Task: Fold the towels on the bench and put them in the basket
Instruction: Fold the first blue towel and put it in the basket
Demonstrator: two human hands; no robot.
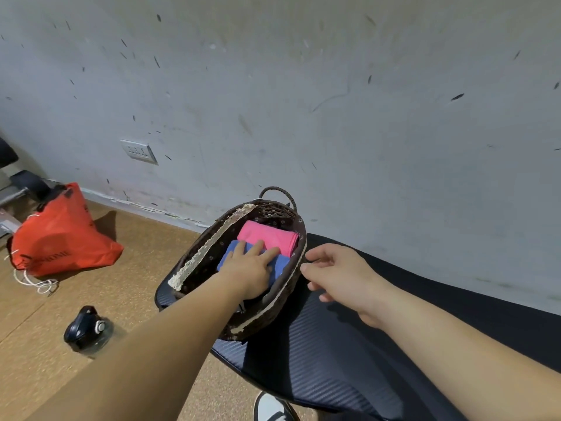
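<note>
A dark wicker basket (194,262) with a lace-trimmed brown liner stands at the left end of the black padded bench (328,354). Inside it lie a folded pink towel (270,237) at the far side and a folded blue towel (282,264) just in front of it. My left hand (249,268) reaches into the basket and rests flat on the blue towel, fingers spread toward the pink one. My right hand (340,275) hovers just outside the basket's right rim, fingers loosely curled and holding nothing.
A grey scuffed wall runs right behind the bench. On the cork floor to the left lie an orange drawstring bag (60,235) and a dark-capped water bottle (86,331). A shoe (270,408) shows below the bench edge.
</note>
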